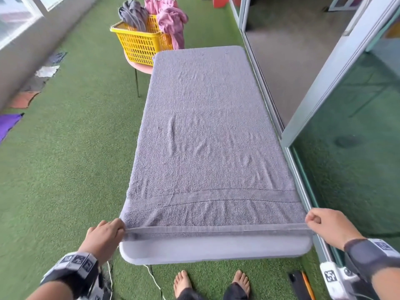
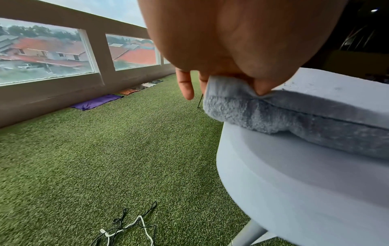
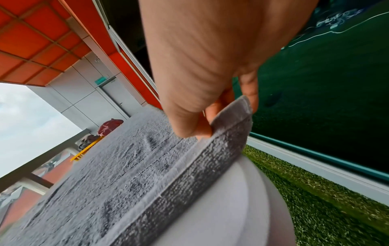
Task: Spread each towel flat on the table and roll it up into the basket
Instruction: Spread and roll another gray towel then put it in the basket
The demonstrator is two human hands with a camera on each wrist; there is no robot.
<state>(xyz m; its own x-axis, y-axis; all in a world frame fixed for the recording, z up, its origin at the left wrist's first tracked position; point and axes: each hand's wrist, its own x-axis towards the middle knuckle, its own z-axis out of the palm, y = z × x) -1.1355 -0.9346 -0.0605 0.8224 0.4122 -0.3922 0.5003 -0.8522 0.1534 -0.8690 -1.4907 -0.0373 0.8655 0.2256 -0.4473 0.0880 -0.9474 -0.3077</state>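
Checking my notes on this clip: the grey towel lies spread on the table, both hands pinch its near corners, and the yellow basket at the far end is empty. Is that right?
Not quite: the yellow basket is not empty. The head view shows a grey cloth and a pink cloth piled in it. The rest holds: the grey towel lies spread, left hand and right hand pinching its near corners.

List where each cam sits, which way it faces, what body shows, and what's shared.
Head: above, facing down along the grey towel toward the yellow basket; both hands, feet.
Left wrist: beside the table, facing the parapet windows; left hand.
Right wrist: facing the glass door; right hand.
Shared: the towel's pinched near hem.
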